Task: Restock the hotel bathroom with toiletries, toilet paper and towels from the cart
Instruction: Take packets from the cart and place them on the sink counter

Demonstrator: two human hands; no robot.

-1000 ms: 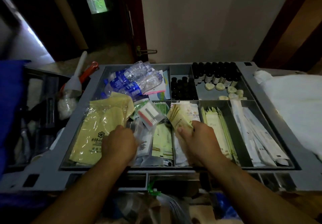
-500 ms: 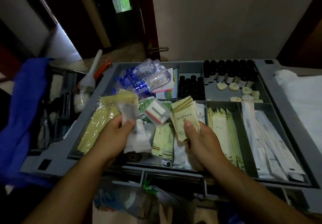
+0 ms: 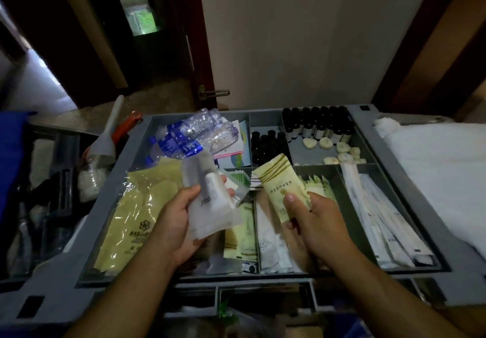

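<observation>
Over the near edge of the cart tray (image 3: 65, 293), likely to keep picked toiletries sorted, the left hand (image 3: 178, 222) clamps frosted packets (image 3: 210, 206) between thumb and fingers and the right hand (image 3: 320, 222) pinches a yellow sachet (image 3: 282, 188) upright under its thumb, the 2 palms turned inward; dark bottles (image 3: 318, 124) line the far edge.

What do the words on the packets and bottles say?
No text reads clearly.
Yellow sachet in the right hand: characters and a flower logo, blurred.
Clear packet in the left hand: dark print, blurred.
Big yellow bag: flower logo, characters blurred.
Water bottles: blue labels, too small.
Small dark bottles: pale labels, too small.
</observation>
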